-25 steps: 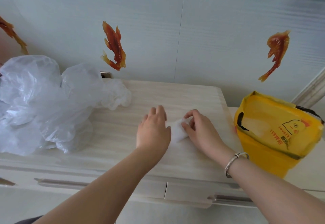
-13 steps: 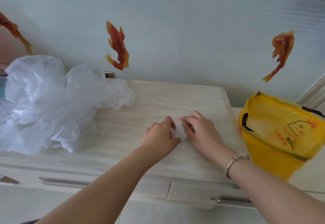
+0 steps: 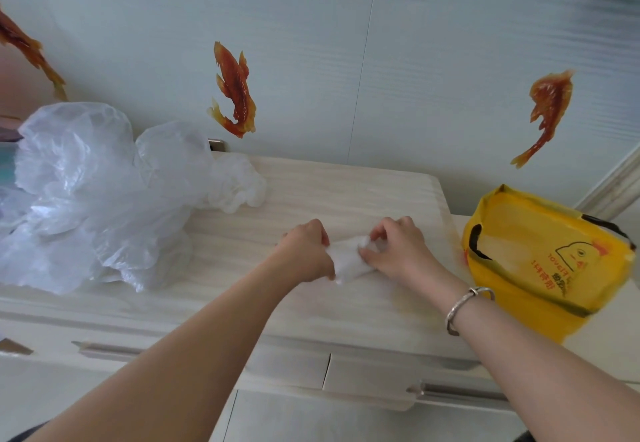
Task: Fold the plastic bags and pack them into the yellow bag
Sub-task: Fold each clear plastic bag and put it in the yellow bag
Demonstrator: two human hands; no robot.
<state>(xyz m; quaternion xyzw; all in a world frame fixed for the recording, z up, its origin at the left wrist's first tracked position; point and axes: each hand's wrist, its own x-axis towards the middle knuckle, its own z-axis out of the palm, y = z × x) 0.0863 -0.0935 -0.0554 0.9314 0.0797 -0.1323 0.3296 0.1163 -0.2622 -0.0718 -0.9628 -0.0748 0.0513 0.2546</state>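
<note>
Two bare hands meet over a small folded white plastic bag (image 3: 348, 261) lying on the pale wood-grain cabinet top (image 3: 346, 192), a little right of its middle. The left hand (image 3: 304, 251) has its fingers curled around the left end of the folded bag, and the right hand (image 3: 398, 251) pinches the right end, thumb low against the plastic and the other fingers bent over it; both hands grip the one bundle, which lies slanted between them with its near corner touching the cabinet surface. A silver metal bangle (image 3: 465, 306) circles the right wrist. On the left part of the cabinet top sits a loose heap of crumpled translucent white plastic bags (image 3: 93, 199), well apart from the hands, its rear edge reaching the wall. To the right, just past the cabinet's edge, the open yellow plastic bag with a duck print and black cut-out handles (image 3: 547, 261) stands with its mouth tilted toward the hands; something pale shows inside it, too unclear to name. Orange-red fish stickers (image 3: 235, 91) decorate the light tiled wall (image 3: 381, 43) behind. Drawer fronts with slim metal handles (image 3: 453, 395) run along the cabinet's near face.
</note>
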